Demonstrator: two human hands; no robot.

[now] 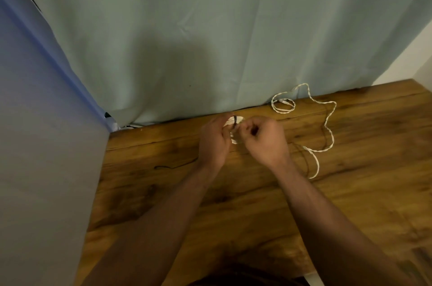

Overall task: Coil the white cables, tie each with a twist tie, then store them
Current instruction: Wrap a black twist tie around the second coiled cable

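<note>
Head view. A wooden table (233, 215) meets a pale green curtain (210, 28), with a blue-grey fabric panel (35, 122) at left and a white wall (409, 58) at right. Above the table's far edge, the left hand (214, 140) grips a coiled white cable (228, 123). The right hand (264, 140), fingers curled, pinches the dark twist tie (235, 120) around it. A loose white cable (327, 126) lies to the right.

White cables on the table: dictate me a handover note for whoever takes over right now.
Left hand grips the coiled cable; right hand pinches the dark twist tie wrapped round it.
Loose cable lies uncoiled on the wooden table, right of the hands.
Done: one cable coiled, tie on.
Left: finish twisting, coil and tie the loose cable, store both.
</note>
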